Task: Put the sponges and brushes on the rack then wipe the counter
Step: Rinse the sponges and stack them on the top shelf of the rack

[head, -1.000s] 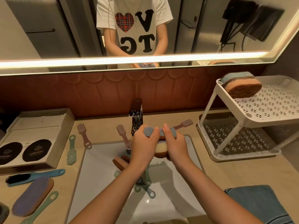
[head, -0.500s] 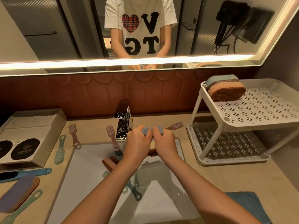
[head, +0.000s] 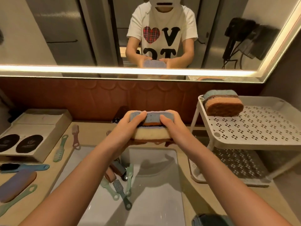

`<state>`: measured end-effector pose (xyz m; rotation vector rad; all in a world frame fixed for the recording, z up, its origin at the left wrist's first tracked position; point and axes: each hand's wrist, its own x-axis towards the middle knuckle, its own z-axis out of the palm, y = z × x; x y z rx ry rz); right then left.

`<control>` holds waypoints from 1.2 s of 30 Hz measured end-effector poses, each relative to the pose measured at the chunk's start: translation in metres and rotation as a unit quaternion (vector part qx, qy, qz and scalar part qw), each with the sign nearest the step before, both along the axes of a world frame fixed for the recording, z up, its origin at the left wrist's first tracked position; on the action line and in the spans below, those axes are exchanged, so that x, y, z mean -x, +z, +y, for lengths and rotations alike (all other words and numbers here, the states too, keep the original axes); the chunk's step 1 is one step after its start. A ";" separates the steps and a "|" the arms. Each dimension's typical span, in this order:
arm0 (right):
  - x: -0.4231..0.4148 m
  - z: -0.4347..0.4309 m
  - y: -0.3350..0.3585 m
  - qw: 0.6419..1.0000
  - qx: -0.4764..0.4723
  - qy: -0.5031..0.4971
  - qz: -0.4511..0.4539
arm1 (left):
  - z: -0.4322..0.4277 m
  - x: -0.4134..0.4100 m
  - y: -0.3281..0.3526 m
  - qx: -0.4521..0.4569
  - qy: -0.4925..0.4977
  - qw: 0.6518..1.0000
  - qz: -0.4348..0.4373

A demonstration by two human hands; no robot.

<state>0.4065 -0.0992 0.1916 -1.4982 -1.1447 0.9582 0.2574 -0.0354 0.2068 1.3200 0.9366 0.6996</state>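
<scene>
Above the sink [head: 154, 193], we grip a stack of sponges [head: 152, 128] from both ends, our left hand [head: 128, 126] and right hand [head: 173, 126] curled tight round it. Near on the right, the rack [head: 254, 128] carries other sponges [head: 223, 105] on its top tier.

White sink [head: 154, 185] in the middle, dark faucet [head: 119, 114] right behind it. Left of the sink there's an open cardboard box [head: 54, 128] with two black round pads [head: 29, 143]. A lit mirror [head: 65, 30] hangs behind the sink, above brown tiles [head: 81, 98].
</scene>
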 end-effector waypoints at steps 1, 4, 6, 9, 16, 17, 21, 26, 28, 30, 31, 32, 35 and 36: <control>-0.008 -0.004 0.006 1.000 0.007 0.019 0.001 | -0.002 -0.001 0.006 0.016 -0.026 0.999 -0.015; -0.028 -0.019 0.026 0.999 -0.015 0.051 0.007 | -0.005 -0.008 0.020 0.016 -0.082 0.996 -0.038; -0.040 -0.027 0.037 0.998 -0.039 0.039 -0.012 | -0.007 -0.018 0.028 0.015 -0.114 0.992 -0.051; -0.057 -0.032 0.045 0.994 -0.057 -0.009 -0.089 | -0.010 -0.037 0.037 0.005 -0.155 0.986 -0.056; -0.105 -0.053 0.055 0.985 -0.084 -0.096 -0.114 | -0.027 -0.096 0.054 -0.119 -0.217 0.969 -0.021; -0.113 -0.057 0.055 0.983 -0.087 -0.108 -0.120 | -0.029 -0.104 0.055 -0.144 -0.227 0.963 -0.010; -0.141 -0.068 0.054 0.983 -0.069 -0.133 -0.109 | -0.031 -0.135 0.049 -0.156 -0.219 0.963 0.027; -0.176 -0.079 0.043 0.979 -0.039 -0.187 -0.074 | -0.045 -0.170 0.040 -0.200 -0.150 0.967 0.058; -0.187 -0.082 0.038 0.976 -0.027 -0.200 -0.081 | -0.049 -0.175 0.032 -0.238 -0.145 0.957 0.082; -0.194 -0.083 0.031 0.971 -0.009 -0.217 -0.098 | -0.050 -0.178 0.023 -0.282 -0.156 0.937 0.135; -0.194 -0.082 0.028 0.969 0.004 -0.224 -0.104 | -0.050 -0.178 0.020 -0.299 -0.159 0.927 0.163; -0.194 -0.081 0.025 0.968 0.016 -0.229 -0.104 | -0.050 -0.178 0.017 -0.314 -0.156 0.918 0.186; -0.192 -0.076 0.020 0.965 0.039 -0.240 -0.095 | -0.051 -0.180 0.014 -0.373 -0.133 0.886 0.243; -0.192 -0.074 0.019 0.965 0.046 -0.241 -0.094 | -0.050 -0.179 0.014 -0.398 -0.127 0.871 0.260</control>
